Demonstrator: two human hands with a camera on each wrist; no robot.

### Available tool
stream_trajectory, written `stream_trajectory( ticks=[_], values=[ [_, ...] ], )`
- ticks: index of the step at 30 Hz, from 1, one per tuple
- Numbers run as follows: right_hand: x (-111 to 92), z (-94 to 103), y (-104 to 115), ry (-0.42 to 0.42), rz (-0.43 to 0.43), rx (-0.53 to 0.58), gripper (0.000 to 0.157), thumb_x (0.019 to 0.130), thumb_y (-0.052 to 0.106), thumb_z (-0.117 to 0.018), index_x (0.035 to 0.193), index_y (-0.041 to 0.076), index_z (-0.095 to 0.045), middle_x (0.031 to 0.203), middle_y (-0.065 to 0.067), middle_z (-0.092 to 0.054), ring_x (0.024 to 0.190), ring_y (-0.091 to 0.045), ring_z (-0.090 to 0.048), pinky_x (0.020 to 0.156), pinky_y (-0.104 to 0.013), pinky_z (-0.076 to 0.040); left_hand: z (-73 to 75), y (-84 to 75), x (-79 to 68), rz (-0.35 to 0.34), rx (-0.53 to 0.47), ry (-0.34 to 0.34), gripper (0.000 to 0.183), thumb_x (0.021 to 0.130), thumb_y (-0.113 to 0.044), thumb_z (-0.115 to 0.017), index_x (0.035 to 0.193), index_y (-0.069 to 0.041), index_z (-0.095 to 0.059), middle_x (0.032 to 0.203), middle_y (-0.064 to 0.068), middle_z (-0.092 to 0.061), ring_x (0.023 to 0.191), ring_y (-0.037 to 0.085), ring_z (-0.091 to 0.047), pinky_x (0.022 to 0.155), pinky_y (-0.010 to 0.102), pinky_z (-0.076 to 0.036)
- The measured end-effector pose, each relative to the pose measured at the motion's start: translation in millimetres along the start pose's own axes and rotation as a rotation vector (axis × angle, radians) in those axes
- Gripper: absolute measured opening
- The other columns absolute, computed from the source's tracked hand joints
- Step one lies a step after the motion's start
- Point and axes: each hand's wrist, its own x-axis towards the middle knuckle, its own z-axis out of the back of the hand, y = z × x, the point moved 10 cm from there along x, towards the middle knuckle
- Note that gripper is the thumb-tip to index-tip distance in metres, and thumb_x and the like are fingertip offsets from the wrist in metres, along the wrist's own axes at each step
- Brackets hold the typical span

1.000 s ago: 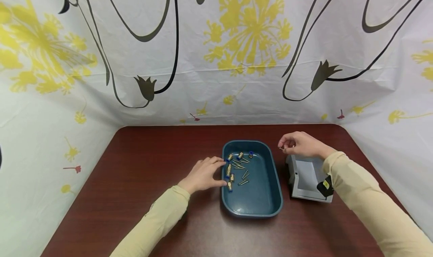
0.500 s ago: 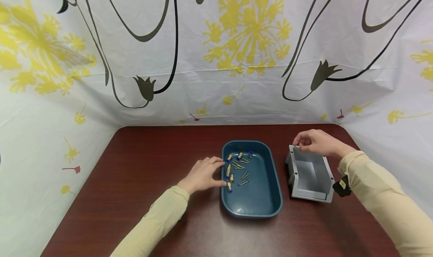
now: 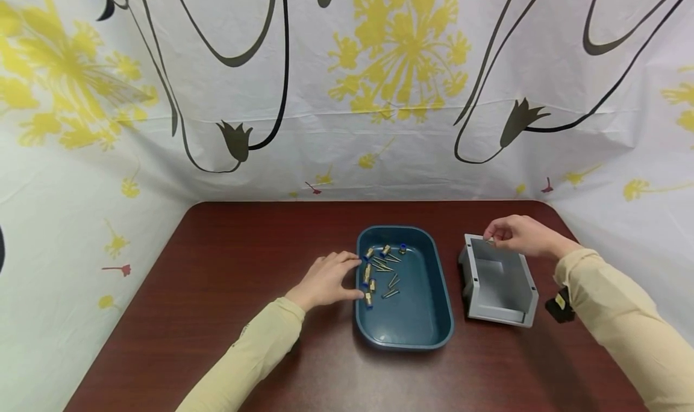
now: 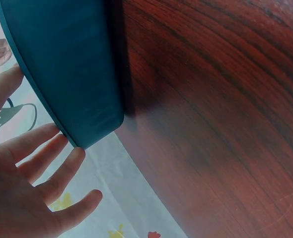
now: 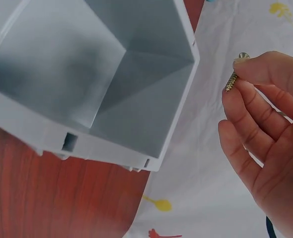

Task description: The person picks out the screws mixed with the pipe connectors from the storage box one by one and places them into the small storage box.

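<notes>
In the head view my right hand point(image 3: 515, 236) is over the back end of a grey plastic bin point(image 3: 501, 317). Thumb and forefinger pinch a small brass-coloured screw point(image 5: 231, 82), seen in the right wrist view with its thread pointing down. The bin's inside shows bare walls and floor there. My left hand point(image 3: 327, 280) rests at the left rim of a blue tray point(image 3: 412, 324). Its fingers are spread, and the fingertips touch the rim in the left wrist view. Inside the tray lie several loose screws point(image 3: 382, 267) and brass fittings point(image 3: 367, 273) with blue ends, mostly along its left side.
Tray and bin stand side by side on a dark red-brown wooden table point(image 3: 244, 249), with a narrow gap between them. A white cloth point(image 3: 303, 99) with yellow flowers hangs behind the table and at its sides. A black device point(image 3: 561, 306) is strapped to my right wrist.
My right hand has moved right, from the gap beside the tray to over the back of the bin, carrying the screw. The left hand has stayed at the tray's rim.
</notes>
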Motion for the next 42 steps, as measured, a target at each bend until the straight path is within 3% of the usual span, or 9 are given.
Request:
stream_trajectory(
  ticks=[6, 27, 39, 42],
  values=[
    [-3.8, -0.9, -3.6, 0.008, 0.016, 0.004, 0.015, 0.078, -0.002, -0.056, 0.087, 0.01, -0.061, 0.068, 0.004, -0.05, 0.062, -0.009, -0.048, 0.055, -0.026, -0.038, 0.4, -0.4, -0.4, 0.001, -0.004, -0.003, 0.066, 0.072, -0.047, -0.067, 0.125, -0.011, -0.051, 0.124, 0.004, -0.047, 0.109, 0.02, -0.042, 0.089, 0.041, -0.033],
    [-1.4, -2.6, -3.3, -0.002, 0.028, 0.024, 0.016, 0.077, -0.003, -0.056, 0.088, 0.006, -0.063, 0.068, 0.005, -0.05, 0.065, -0.01, -0.05, 0.056, -0.026, -0.04, -0.3, 0.5, 0.1, 0.008, -0.01, 0.006, 0.066, 0.072, -0.047, -0.067, 0.125, -0.011, -0.05, 0.124, 0.003, -0.047, 0.109, 0.019, -0.042, 0.089, 0.041, -0.032],
    [20.7, -4.7, 35.1, 0.008, 0.09, 0.067, 0.015, 0.078, 0.0, -0.058, 0.09, 0.008, -0.063, 0.075, 0.0, -0.058, 0.066, -0.01, -0.054, 0.059, -0.026, -0.044, 0.9, -0.5, -0.9, 0.006, -0.006, 0.012, 0.067, 0.073, -0.046, -0.067, 0.126, -0.011, -0.05, 0.125, 0.004, -0.046, 0.109, 0.02, -0.042, 0.089, 0.041, -0.032],
    [29.9, -9.5, 46.5, 0.025, 0.114, 0.098, 0.015, 0.079, 0.001, -0.058, 0.091, 0.009, -0.063, 0.074, 0.0, -0.059, 0.068, -0.016, -0.057, 0.06, -0.027, -0.045, 1.1, -0.6, -0.9, 0.006, -0.008, 0.017, 0.067, 0.073, -0.046, -0.067, 0.126, -0.01, -0.05, 0.125, 0.004, -0.046, 0.11, 0.02, -0.042, 0.089, 0.041, -0.032]
  ],
)
